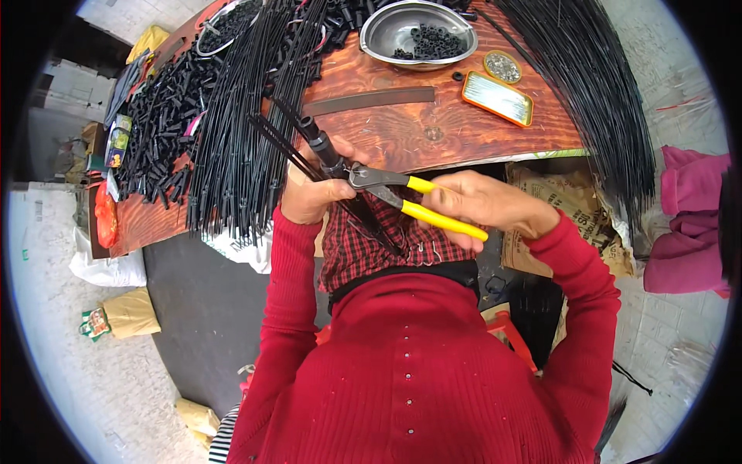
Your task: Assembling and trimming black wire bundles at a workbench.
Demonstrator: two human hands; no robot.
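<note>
My left hand (pixel 313 192) is closed round a black tubular fitting (pixel 328 158) with several thin black rods (pixel 282 143), which look like umbrella ribs. The fitting slants, its round end pointing up and left; dark rods run down below my fingers over the red checked cloth on my lap. In my right hand (pixel 475 203) are pliers (pixel 440 219) with yellow handles and dark metal jaws. The jaws meet the fitting beside my left thumb. What lies between them is too small to make out.
A reddish wooden table (pixel 386 139) stands ahead. On it are bundles of black rods (pixel 239 131), a heap of short black tubes (pixel 158 116), a metal bowl (pixel 379 39) of small black rings, an orange-rimmed tray (pixel 497 99) of thin pins, a small round dish (pixel 502 67) and a dark flat strip (pixel 371 100).
</note>
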